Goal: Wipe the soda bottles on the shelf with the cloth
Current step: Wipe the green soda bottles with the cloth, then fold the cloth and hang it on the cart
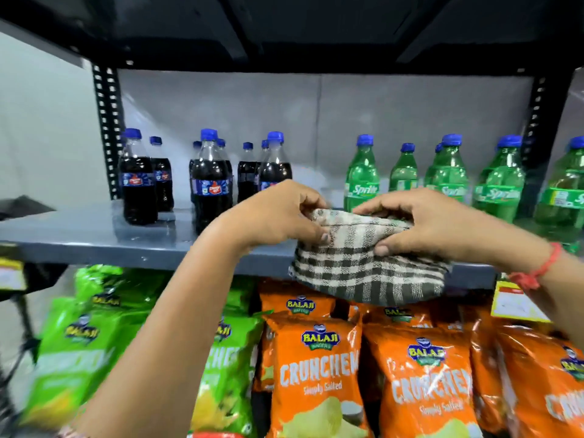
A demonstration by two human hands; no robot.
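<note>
Head view — grey shelf (79,245), 2 hands (278,213) (433,222) pinching checked cloth (363,267).

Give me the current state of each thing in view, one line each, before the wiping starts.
Checked cloth: bunched and folded, held at the shelf's front edge by both hands, touching no bottle.
Left hand: grip closed on the cloth's left end.
Right hand: grip closed on the cloth's right end.
Cola bottles: upright, capped, on the shelf's left.
Sprite bottles: upright, capped, on the right.
Shelf: reflective surface.
Chip bags: standing on the level below.
</note>
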